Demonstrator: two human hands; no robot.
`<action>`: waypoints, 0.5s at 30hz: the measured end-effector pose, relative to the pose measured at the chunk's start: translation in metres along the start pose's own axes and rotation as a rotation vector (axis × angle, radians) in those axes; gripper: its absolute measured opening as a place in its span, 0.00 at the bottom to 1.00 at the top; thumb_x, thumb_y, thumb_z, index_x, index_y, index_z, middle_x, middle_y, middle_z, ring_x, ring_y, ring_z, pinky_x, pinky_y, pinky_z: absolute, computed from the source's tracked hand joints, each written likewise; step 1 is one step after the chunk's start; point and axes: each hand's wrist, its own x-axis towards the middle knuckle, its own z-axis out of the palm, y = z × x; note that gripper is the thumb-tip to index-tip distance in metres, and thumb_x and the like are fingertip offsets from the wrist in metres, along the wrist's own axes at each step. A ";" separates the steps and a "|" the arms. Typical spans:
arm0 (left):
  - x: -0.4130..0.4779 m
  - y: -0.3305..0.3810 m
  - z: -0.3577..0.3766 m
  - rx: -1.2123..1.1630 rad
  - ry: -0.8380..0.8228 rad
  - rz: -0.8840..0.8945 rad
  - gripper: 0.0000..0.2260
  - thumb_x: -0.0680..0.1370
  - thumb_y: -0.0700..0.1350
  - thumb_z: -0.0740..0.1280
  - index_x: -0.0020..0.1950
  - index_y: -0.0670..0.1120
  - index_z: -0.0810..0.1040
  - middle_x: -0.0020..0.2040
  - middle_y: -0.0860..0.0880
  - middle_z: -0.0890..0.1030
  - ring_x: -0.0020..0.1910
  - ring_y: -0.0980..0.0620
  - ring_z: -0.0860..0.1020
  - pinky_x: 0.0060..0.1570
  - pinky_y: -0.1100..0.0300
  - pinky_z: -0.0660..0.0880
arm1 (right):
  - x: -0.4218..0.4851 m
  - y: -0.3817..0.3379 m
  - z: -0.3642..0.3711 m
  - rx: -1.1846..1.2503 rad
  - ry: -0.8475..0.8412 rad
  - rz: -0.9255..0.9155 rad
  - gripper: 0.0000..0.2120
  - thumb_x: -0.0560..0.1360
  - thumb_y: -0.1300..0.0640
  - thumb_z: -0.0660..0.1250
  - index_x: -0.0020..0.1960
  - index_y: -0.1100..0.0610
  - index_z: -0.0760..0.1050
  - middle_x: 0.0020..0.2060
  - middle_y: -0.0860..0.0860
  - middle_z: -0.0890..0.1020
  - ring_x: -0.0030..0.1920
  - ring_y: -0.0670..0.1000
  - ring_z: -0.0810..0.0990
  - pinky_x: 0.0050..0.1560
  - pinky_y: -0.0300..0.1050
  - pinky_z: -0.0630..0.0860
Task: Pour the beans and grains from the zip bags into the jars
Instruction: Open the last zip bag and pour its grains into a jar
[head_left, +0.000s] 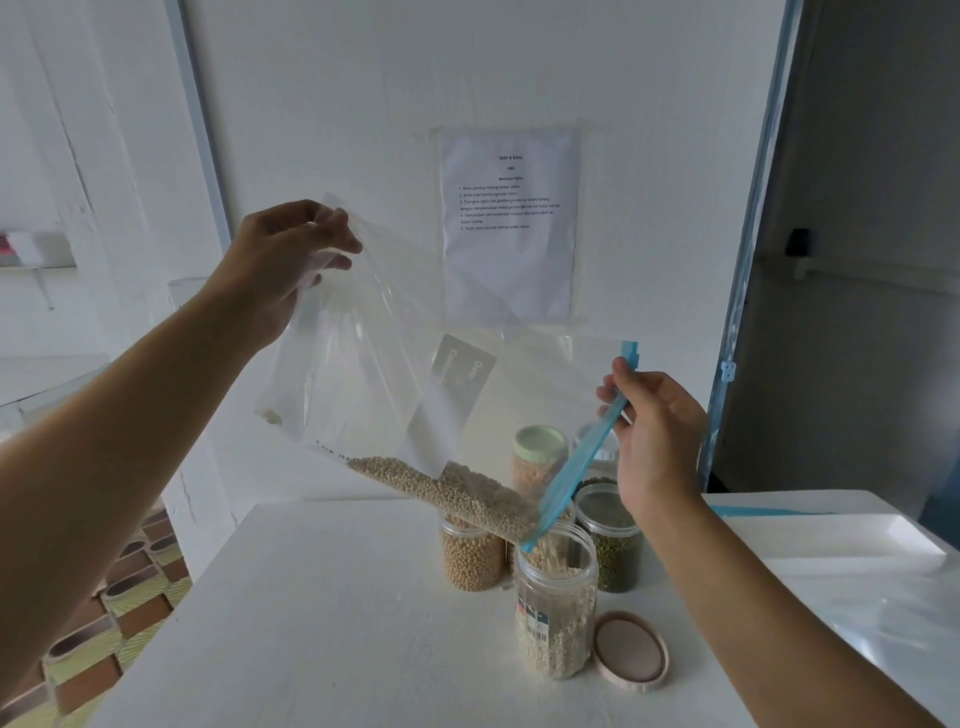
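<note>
I am mid-pour. The lid (630, 650) lies on the surface (311, 623) beside the open jar (556, 597), well filled with pale grains. My right hand (657, 431) pinches the zip bag (415, 364) at its blue mouth over the rim, and my left hand (291, 260) grips the raised corner. Next I should probably lift higher and shake the rest down. Behind stand the soybean jar (470, 556) and the green-bean jar (615, 545).

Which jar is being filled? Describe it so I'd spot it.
On the white table stands a cluster of clear jars. The front jar sits under the blue mouth of the zip bag. Only it bears a barcode label, a beige lid lying beside it.
</note>
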 end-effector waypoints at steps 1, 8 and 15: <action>0.000 0.001 0.000 -0.002 0.000 0.000 0.07 0.80 0.44 0.70 0.43 0.44 0.80 0.52 0.51 0.82 0.55 0.47 0.79 0.73 0.42 0.66 | 0.000 0.000 0.000 0.002 -0.002 0.001 0.07 0.77 0.56 0.73 0.41 0.56 0.81 0.36 0.48 0.85 0.41 0.48 0.84 0.56 0.52 0.80; -0.001 0.003 -0.001 -0.006 0.002 0.003 0.08 0.81 0.44 0.69 0.43 0.44 0.80 0.53 0.52 0.82 0.56 0.47 0.79 0.74 0.41 0.65 | 0.000 0.000 0.001 -0.005 -0.007 0.003 0.07 0.77 0.55 0.72 0.42 0.56 0.81 0.37 0.48 0.85 0.42 0.48 0.85 0.56 0.52 0.79; 0.000 0.003 0.002 -0.006 0.003 0.002 0.08 0.81 0.44 0.69 0.42 0.45 0.80 0.49 0.52 0.82 0.52 0.49 0.79 0.75 0.40 0.64 | 0.004 0.000 0.001 -0.010 0.003 0.003 0.08 0.77 0.55 0.73 0.41 0.56 0.80 0.37 0.49 0.85 0.42 0.48 0.85 0.52 0.49 0.79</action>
